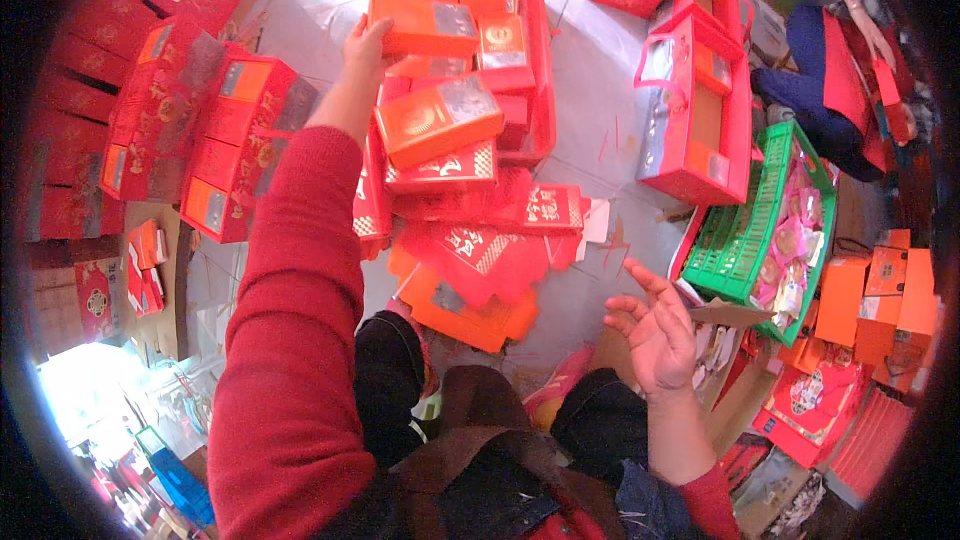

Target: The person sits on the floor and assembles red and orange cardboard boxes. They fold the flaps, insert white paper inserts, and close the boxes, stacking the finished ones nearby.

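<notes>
With its fingers at the left end of an orange box (430, 26), my left hand (364, 48) is closed on it above a pile of similar boxes. Just below lies another orange box (440, 122) with a silvery end, tilted on top of red boxes. Behind the pile is a red plastic crate (544, 60) filled with orange boxes. Nearer to me, flat red printed cartons (480, 248) overlap flat orange ones (480, 328) on the floor. My right hand (655, 338) hovers palm up to the right of them, fingers apart, holding nothing.
At right stands a green plastic basket (722, 255) of pink-wrapped items. Beyond it are red gift boxes (695, 180) with orange boxes inside. More filled red boxes (240, 135) stand at left. Another person (830, 90) sits at the far right, a hand on something red.
</notes>
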The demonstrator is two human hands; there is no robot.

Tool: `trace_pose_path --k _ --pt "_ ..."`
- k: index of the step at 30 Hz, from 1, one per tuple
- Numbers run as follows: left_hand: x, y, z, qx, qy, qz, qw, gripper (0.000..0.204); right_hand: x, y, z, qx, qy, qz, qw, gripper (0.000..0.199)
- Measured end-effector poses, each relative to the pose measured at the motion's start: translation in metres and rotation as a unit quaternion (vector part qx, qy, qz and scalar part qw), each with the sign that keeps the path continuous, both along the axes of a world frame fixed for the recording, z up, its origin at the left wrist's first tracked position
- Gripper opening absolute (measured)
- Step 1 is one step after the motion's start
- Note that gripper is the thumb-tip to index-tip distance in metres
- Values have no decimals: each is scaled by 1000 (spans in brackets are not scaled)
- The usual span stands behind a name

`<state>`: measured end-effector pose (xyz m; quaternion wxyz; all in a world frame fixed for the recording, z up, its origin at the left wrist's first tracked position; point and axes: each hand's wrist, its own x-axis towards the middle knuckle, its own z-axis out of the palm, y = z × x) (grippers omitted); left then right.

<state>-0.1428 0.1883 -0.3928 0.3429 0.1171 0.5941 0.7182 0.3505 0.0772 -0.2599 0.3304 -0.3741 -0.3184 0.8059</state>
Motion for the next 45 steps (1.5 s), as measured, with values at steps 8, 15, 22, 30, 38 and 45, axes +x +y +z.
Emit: trace_pose_path --k 8,15,22,30,38,45 --pt "1 9 -26 -331 678 119 645 46 5 -4 1 -10 -12 -7 1000 45" --pt "254 -157 -17 110 603 -516 598 28 8 -6 7 26 -29 48 998 42" --pt "288 -255 -154 -279 682 -464 493 58 17 -10 15 84 -87 57 991 39" --pt "226 -218 -158 -275 670 -544 424 64 19 -13 20 82 -105 70 989 35" --pt "215 -206 -152 -255 632 -601 418 67 15 -15 16 75 -89 86 989 34" --pt "211 -191 -133 -245 603 -649 394 70 14 -18 14 83 -99 102 986 34"
